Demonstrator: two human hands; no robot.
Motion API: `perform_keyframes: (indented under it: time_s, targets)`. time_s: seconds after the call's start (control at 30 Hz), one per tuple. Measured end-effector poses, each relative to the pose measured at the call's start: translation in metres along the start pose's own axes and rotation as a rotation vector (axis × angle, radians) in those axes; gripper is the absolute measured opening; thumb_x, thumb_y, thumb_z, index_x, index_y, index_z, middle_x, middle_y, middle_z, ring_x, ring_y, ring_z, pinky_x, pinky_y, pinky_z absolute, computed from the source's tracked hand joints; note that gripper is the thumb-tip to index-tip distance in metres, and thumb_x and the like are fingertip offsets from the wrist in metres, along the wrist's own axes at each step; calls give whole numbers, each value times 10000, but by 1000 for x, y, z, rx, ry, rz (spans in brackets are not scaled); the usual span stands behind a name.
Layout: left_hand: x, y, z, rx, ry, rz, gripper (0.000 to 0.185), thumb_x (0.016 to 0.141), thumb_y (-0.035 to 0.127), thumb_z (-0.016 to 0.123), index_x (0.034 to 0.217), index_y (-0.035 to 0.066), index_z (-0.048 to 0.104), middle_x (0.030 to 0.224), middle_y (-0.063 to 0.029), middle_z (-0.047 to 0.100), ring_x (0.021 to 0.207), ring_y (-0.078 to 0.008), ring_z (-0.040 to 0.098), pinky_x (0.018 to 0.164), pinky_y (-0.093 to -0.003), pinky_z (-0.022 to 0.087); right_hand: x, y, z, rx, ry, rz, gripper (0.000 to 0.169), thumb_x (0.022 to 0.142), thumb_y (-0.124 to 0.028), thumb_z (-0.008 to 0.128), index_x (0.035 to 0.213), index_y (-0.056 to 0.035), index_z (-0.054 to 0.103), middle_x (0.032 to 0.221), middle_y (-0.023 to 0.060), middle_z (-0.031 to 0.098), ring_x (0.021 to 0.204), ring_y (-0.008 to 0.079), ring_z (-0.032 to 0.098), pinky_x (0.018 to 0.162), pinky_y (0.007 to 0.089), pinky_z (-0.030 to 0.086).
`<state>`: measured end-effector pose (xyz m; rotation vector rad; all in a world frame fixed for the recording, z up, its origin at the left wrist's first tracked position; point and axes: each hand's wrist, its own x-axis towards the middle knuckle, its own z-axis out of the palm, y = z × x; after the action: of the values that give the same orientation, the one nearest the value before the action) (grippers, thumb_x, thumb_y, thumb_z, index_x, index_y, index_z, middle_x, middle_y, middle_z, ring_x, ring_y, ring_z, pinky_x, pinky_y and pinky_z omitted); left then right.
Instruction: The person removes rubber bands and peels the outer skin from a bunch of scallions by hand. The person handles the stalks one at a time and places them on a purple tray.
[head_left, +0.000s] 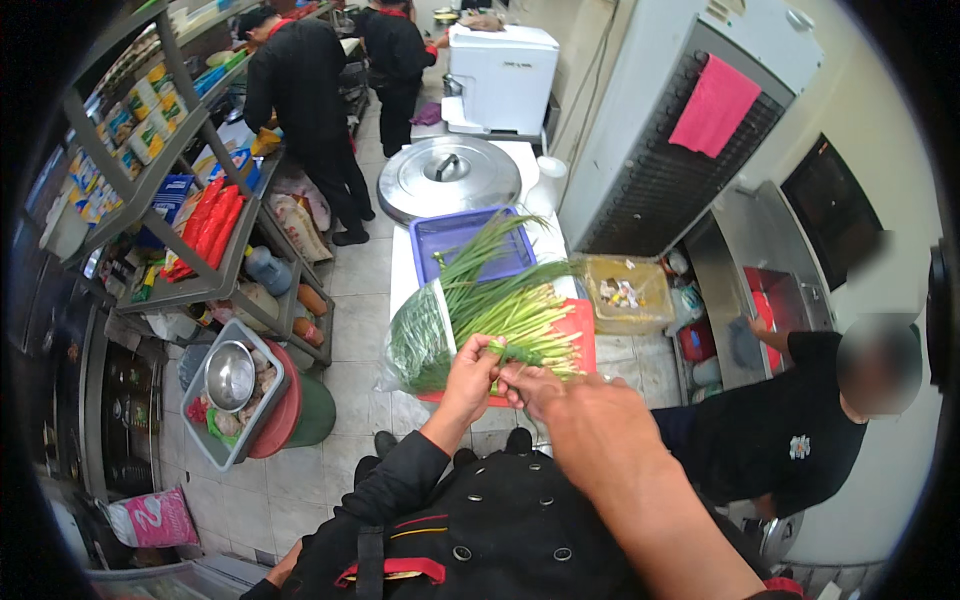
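My left hand (474, 369) pinches a small green leafy piece (517, 352) between thumb and fingers. From the right, my right hand (544, 390) meets it, its fingertips closed on the lower side of the same piece. Just beyond lies a large pile of spring onions (517, 315), pale stem ends to the right and long leaves running up and back. A clear plastic bag (420, 337) covers greens at the pile's left. Under the stems shows a red cutting board (581, 330). Behind, a purple-blue plastic basket (431, 244) has leaves hanging over it.
A large metal lid (412, 180) sits on the white table (403, 262). At left are a grey tub (202, 435) with a steel bowl and a shelf rack (187, 289). A yellowish bin (652, 300) stands right. One person (780, 420) is near the sink; two others work at the back.
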<state>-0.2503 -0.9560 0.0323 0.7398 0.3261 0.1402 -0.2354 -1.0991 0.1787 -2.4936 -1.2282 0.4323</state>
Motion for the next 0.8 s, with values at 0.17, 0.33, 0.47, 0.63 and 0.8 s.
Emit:
perform_keyframes:
  time_s: [0.17,0.33,0.47,0.63,0.8]
  targets:
    - [-19,-13,-2,471,-190,206,91,926,96,690,955,63,611,1176,-54,550,1040,-164,605,887,-308,529,17,76,16,321,-137,-221,209,896,-207,638,994,-45,728,856,58,712,794,148,633,713,318,501]
    - [-26,-13,-12,904,-119,282,147,863,29,688,989,23,613,1005,-54,660,958,-148,652,842,-310,534,69,135,56,623,-315,-7,217,866,-221,657,902,-30,753,784,42,704,737,94,594,704,289,472]
    - [-27,-14,-6,1095,-37,413,222,812,8,672,1033,5,657,892,-92,704,864,-164,685,798,-328,537,58,140,78,757,-176,127,212,867,-181,615,857,0,726,808,56,701,779,118,619,747,285,479]
    - [-19,-18,-10,1233,-22,603,256,791,17,666,1045,14,698,917,-127,718,894,-222,701,817,-354,534,55,140,92,957,-73,280,192,875,-143,603,845,8,717,849,54,708,826,122,635,815,271,480]
    - [-17,-20,-9,1109,31,558,254,780,19,669,1030,9,711,938,-136,723,897,-250,700,827,-345,528,52,146,108,1046,32,240,230,882,-195,620,876,4,735,826,55,719,796,115,639,770,281,491]
